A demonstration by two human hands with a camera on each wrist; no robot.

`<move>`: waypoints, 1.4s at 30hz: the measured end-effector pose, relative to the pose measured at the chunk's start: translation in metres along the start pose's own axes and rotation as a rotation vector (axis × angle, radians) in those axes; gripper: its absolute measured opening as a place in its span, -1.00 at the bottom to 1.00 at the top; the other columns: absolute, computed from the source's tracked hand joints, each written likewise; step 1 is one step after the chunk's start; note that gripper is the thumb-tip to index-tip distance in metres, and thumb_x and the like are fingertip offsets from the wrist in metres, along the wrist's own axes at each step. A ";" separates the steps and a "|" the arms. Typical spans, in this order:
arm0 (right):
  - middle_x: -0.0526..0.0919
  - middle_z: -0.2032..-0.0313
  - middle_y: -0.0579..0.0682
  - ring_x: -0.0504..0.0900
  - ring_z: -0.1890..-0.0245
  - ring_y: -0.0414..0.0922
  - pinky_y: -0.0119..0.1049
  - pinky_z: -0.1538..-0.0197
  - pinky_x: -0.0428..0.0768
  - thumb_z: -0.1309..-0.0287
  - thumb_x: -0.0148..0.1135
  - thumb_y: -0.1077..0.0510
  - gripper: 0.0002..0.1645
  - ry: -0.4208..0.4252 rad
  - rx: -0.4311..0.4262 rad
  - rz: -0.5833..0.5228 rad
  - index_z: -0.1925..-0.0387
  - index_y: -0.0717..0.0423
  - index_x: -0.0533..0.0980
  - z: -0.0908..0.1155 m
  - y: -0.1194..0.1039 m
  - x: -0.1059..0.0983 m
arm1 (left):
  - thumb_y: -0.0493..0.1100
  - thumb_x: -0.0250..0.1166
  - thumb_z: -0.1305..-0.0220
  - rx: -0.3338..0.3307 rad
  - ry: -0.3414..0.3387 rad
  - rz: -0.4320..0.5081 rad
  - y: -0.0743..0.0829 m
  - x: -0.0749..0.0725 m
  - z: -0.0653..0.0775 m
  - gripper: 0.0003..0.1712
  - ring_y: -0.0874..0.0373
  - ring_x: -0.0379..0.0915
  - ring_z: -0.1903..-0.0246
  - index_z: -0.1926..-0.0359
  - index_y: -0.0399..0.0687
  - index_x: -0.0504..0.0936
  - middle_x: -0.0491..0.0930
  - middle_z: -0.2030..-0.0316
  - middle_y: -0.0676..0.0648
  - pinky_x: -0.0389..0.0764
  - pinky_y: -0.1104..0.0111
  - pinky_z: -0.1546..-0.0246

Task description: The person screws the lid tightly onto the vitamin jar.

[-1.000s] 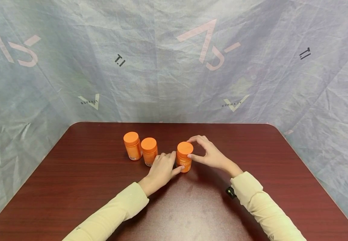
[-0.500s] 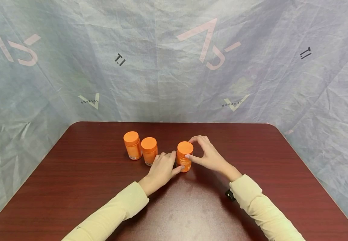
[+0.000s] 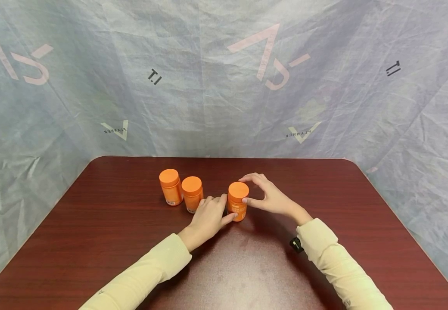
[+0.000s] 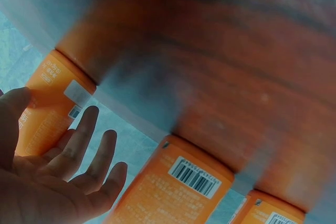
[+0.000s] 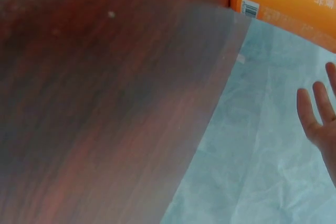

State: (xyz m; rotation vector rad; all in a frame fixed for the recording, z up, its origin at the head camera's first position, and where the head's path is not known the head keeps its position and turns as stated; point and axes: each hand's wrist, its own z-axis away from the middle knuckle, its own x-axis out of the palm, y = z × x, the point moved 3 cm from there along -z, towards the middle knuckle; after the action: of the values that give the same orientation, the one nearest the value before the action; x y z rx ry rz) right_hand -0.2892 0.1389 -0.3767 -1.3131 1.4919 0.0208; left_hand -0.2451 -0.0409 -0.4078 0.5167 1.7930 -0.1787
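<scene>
An orange pill bottle [image 3: 237, 210] with an orange screw lid [image 3: 238, 190] stands upright near the table's middle. My left hand [image 3: 207, 217] holds its lower body from the left, thumb in front. In the left wrist view the left thumb [image 4: 16, 108] lies against the bottle [image 4: 50, 106], while the other fingers spread toward a neighbouring bottle. From the right, my right hand [image 3: 272, 198] grips the lid between thumb and fingers. The right wrist view catches the bottle [image 5: 289, 3] in a corner and the right hand's outer fingers [image 5: 320, 100]; the grip is out of frame there.
Two matching orange bottles, a nearer one [image 3: 192, 196] and a farther one [image 3: 171, 188], stand close together left of my left hand. The dark red wooden table [image 3: 104, 224] has rounded far corners. A grey printed cloth [image 3: 208, 86] hangs behind it.
My right thumb shifts left across the lid's front, then back to the right, and the right wrist dips and rises again. The left hand and all the bottles stay in place.
</scene>
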 end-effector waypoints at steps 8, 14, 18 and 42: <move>0.45 -0.06 0.18 0.33 -0.08 0.09 0.05 -0.13 0.27 -0.03 0.24 0.32 -0.47 -0.069 -0.023 -0.032 -0.08 0.31 0.36 -0.004 -0.035 -0.010 | 0.26 0.14 -0.16 0.002 0.002 0.002 0.000 0.000 0.000 -0.42 0.03 0.49 0.34 0.09 -0.15 0.44 0.62 0.33 -0.04 0.47 0.19 0.22; 0.48 -0.01 0.11 0.37 -0.04 0.07 0.04 -0.10 0.29 0.01 0.30 0.25 -0.48 -0.020 0.012 -0.033 -0.04 0.22 0.39 -0.002 -0.026 -0.005 | 0.25 0.15 -0.16 0.005 0.001 0.006 0.000 -0.001 0.001 -0.42 0.03 0.49 0.34 0.09 -0.17 0.45 0.62 0.33 -0.05 0.47 0.19 0.21; 0.48 0.01 -0.01 0.37 -0.02 -0.01 0.03 -0.09 0.31 0.05 0.37 0.14 -0.45 0.034 0.057 -0.021 -0.02 0.08 0.40 0.001 -0.007 0.004 | 0.25 0.16 -0.15 0.009 0.007 0.005 0.001 -0.001 0.001 -0.41 0.03 0.50 0.34 0.09 -0.17 0.45 0.62 0.33 -0.05 0.47 0.18 0.21; 0.44 -0.05 -0.15 0.32 -0.09 -0.07 0.08 -0.12 0.28 0.00 0.32 -0.02 -0.43 -0.012 0.043 -0.020 -0.08 -0.09 0.37 0.002 -0.001 0.002 | 0.25 0.14 -0.16 0.012 0.008 -0.004 0.000 0.000 0.001 -0.37 0.02 0.51 0.30 0.02 -0.19 0.44 0.63 0.29 -0.06 0.46 0.17 0.18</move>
State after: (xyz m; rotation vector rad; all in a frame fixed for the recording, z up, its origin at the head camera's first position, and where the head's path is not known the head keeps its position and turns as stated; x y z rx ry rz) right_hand -0.2865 0.1384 -0.3779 -1.2913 1.4617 -0.0164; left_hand -0.2443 -0.0409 -0.4080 0.5231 1.8013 -0.1898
